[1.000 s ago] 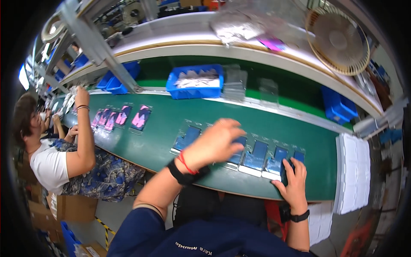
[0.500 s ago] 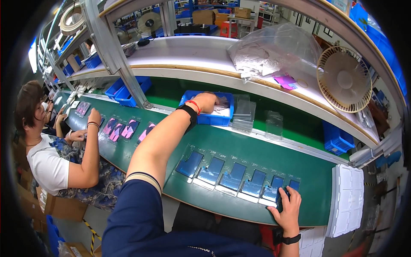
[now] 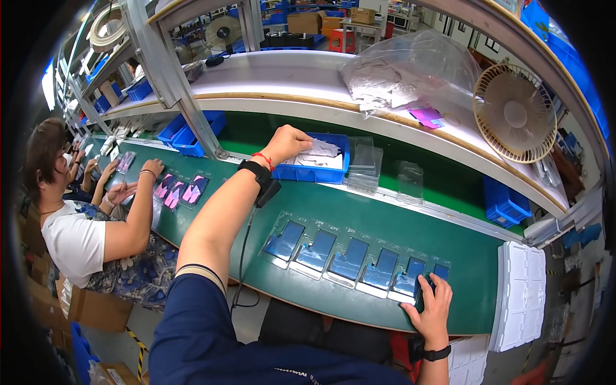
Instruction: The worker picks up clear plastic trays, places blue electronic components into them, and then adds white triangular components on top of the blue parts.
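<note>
Bin [image 3: 316, 174], table's [image 3: 475, 276] far edge: being reached by left hand [image 3: 289, 142], grip unclear; screens [image 3: 350, 258]: being touched by spread right hand [image 3: 434, 305].

A long green workbench [image 3: 476, 273] runs from left to right, with a white shelf [image 3: 269, 74] over its far side. A red stool [image 3: 342, 40] stands far back. Near left, yellow-and-black tape [image 3: 139, 350] lies on the grey floor [image 3: 151, 321].

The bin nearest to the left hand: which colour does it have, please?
The bin is blue; it shows best in the head view.
</note>
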The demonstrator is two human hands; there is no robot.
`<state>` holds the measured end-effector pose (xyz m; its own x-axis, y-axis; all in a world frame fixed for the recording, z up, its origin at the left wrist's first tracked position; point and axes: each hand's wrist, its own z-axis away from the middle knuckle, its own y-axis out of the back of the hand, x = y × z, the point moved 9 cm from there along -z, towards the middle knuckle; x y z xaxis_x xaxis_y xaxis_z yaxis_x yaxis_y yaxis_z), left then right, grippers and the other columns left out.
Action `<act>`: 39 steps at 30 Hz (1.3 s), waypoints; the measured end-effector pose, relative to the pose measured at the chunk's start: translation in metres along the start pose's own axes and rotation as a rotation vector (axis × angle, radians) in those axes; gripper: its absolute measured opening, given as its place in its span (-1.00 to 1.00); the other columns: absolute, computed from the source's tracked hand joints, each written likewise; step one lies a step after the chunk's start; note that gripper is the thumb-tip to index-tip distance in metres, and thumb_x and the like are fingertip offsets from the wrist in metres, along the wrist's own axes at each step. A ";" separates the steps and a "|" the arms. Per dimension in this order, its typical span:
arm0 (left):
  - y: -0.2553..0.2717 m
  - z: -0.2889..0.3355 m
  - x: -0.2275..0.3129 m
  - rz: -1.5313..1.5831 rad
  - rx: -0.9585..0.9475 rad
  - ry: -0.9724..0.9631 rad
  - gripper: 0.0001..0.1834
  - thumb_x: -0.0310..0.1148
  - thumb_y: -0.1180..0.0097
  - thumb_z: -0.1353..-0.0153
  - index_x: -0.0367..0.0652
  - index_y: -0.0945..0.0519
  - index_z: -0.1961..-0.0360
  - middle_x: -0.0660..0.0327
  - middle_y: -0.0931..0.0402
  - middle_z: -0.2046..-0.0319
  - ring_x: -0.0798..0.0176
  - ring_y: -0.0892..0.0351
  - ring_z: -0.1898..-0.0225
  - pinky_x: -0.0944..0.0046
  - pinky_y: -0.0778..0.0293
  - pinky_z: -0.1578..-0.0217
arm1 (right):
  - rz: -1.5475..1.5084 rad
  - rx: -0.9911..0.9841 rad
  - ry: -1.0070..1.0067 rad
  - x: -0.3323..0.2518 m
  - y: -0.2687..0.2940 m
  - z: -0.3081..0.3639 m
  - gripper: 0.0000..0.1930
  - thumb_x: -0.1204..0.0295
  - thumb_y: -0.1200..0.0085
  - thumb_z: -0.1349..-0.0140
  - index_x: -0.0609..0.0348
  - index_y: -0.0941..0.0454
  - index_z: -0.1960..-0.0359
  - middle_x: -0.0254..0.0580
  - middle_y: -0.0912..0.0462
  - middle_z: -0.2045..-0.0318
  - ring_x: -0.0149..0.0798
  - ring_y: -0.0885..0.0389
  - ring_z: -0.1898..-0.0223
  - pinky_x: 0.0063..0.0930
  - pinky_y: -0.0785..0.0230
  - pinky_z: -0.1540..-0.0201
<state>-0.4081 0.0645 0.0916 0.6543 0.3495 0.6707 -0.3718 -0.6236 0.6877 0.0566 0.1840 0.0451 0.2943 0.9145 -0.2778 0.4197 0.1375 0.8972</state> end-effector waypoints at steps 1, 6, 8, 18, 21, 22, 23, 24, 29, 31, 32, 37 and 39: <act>0.001 0.001 -0.002 -0.001 0.002 0.000 -0.80 -0.40 -0.25 0.01 -0.22 -0.69 0.32 0.02 -0.64 0.40 0.20 -0.65 0.37 0.30 -0.52 0.25 | 0.002 0.006 0.002 -0.001 0.001 0.000 -0.31 0.06 -0.31 0.15 0.18 -0.43 -0.02 0.06 -0.35 -0.04 0.10 -0.28 -0.06 -0.06 -0.13 -0.12; 0.010 0.007 -0.032 0.322 0.078 0.138 -0.83 -0.43 -0.20 -0.09 -0.34 -0.63 0.35 0.21 -0.60 0.48 0.37 -0.56 0.44 0.32 -0.52 0.38 | -0.007 0.013 -0.001 -0.002 0.002 0.002 -0.32 0.10 -0.30 0.15 0.17 -0.43 -0.04 0.06 -0.35 -0.05 0.09 -0.28 -0.07 -0.08 -0.12 -0.13; 0.011 0.010 -0.039 0.379 0.103 0.213 -0.84 -0.45 -0.17 -0.11 -0.35 -0.59 0.34 0.21 -0.58 0.46 0.36 -0.56 0.44 0.33 -0.53 0.41 | -0.006 0.018 0.002 -0.002 0.002 0.003 -0.32 0.10 -0.30 0.15 0.17 -0.44 -0.03 0.06 -0.35 -0.05 0.09 -0.28 -0.07 -0.08 -0.12 -0.13; -0.010 0.087 -0.008 1.031 0.112 0.410 -0.95 -0.53 -0.03 -0.21 -0.30 -0.46 0.31 0.14 -0.52 0.36 0.22 -0.60 0.35 0.21 -0.62 0.31 | -0.152 0.147 0.010 -0.026 0.024 -0.018 -0.40 0.22 -0.32 0.11 0.22 -0.46 0.01 0.05 -0.41 0.02 0.07 -0.33 -0.04 -0.13 -0.17 -0.11; -0.033 0.135 0.018 1.105 0.063 0.420 -0.91 -0.50 -0.02 -0.23 -0.27 -0.46 0.25 0.14 -0.55 0.31 0.25 -0.61 0.32 0.26 -0.60 0.30 | -0.642 0.137 0.001 -0.055 0.008 -0.058 -0.56 0.41 -0.28 0.01 0.26 -0.49 0.06 -0.05 -0.57 0.25 -0.13 -0.53 0.17 -0.34 -0.36 0.05; -0.039 0.150 0.026 1.147 0.066 0.417 -0.89 -0.50 -0.02 -0.22 -0.28 -0.46 0.24 0.14 -0.55 0.32 0.25 -0.61 0.33 0.26 -0.60 0.30 | -0.824 0.077 -0.056 -0.066 -0.013 -0.074 -0.60 0.44 -0.27 -0.03 0.27 -0.50 0.08 -0.13 -0.58 0.31 -0.24 -0.55 0.24 -0.42 -0.40 0.12; -0.046 0.164 0.032 1.189 0.070 0.412 -0.88 -0.49 -0.03 -0.22 -0.30 -0.46 0.23 0.13 -0.55 0.32 0.25 -0.61 0.35 0.27 -0.60 0.30 | -1.005 0.018 -0.115 -0.077 -0.035 -0.087 -0.64 0.46 -0.25 -0.06 0.28 -0.50 0.09 -0.21 -0.60 0.37 -0.35 -0.57 0.32 -0.51 -0.43 0.18; -0.054 0.176 0.032 1.212 0.075 0.404 -0.85 -0.48 -0.04 -0.22 -0.32 -0.46 0.21 0.13 -0.56 0.32 0.25 -0.61 0.36 0.27 -0.59 0.30 | -1.108 -0.035 -0.160 -0.092 -0.052 -0.100 -0.66 0.48 -0.26 -0.06 0.31 -0.50 0.12 -0.23 -0.59 0.37 -0.40 -0.56 0.33 -0.56 -0.44 0.21; -0.069 0.220 0.041 1.322 0.178 0.427 -0.86 -0.49 -0.03 -0.24 -0.33 -0.45 0.22 0.09 -0.56 0.32 0.27 -0.61 0.34 0.30 -0.61 0.33 | -1.371 -0.140 -0.293 -0.137 -0.103 -0.132 -0.76 0.56 -0.26 -0.04 0.39 -0.49 0.29 -0.20 -0.59 0.44 -0.50 -0.54 0.42 -0.68 -0.42 0.38; -0.063 0.234 0.038 1.378 0.244 0.437 -0.84 -0.48 -0.04 -0.23 -0.34 -0.46 0.19 0.09 -0.56 0.30 0.28 -0.60 0.34 0.30 -0.60 0.32 | -1.417 -0.217 -0.338 -0.147 -0.117 -0.131 -0.83 0.58 -0.23 -0.06 0.35 -0.51 0.34 -0.22 -0.60 0.50 -0.52 -0.52 0.53 -0.69 -0.39 0.49; -0.063 0.240 0.034 1.385 0.232 0.457 -0.80 -0.48 -0.04 -0.23 -0.35 -0.45 0.16 0.10 -0.56 0.31 0.29 -0.60 0.35 0.30 -0.60 0.32 | -1.439 -0.221 -0.350 -0.154 -0.117 -0.131 -0.88 0.56 -0.20 -0.10 0.36 -0.54 0.38 -0.23 -0.60 0.57 -0.53 -0.50 0.59 -0.70 -0.35 0.57; -0.062 0.259 0.023 1.366 0.195 0.513 -0.79 -0.48 -0.02 -0.24 -0.34 -0.43 0.13 0.11 -0.55 0.32 0.29 -0.60 0.34 0.29 -0.61 0.32 | -1.374 -0.334 -0.321 -0.167 -0.133 -0.132 -0.85 0.47 -0.15 -0.17 0.36 -0.59 0.37 -0.25 -0.59 0.59 -0.53 -0.50 0.59 -0.70 -0.34 0.57; -0.061 0.265 0.017 1.356 0.190 0.518 -0.82 -0.48 -0.01 -0.24 -0.33 -0.43 0.15 0.11 -0.55 0.31 0.29 -0.60 0.34 0.28 -0.61 0.32 | -1.305 -0.468 -0.295 -0.178 -0.140 -0.132 -0.84 0.44 -0.13 -0.18 0.33 -0.62 0.37 -0.27 -0.59 0.59 -0.53 -0.49 0.60 -0.68 -0.33 0.58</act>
<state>-0.1997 -0.0772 -0.0131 -0.4389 -0.3863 0.8112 -0.3793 -0.7388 -0.5571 -0.1673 0.0523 0.0144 0.1125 -0.0688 -0.9913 0.2239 0.9737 -0.0422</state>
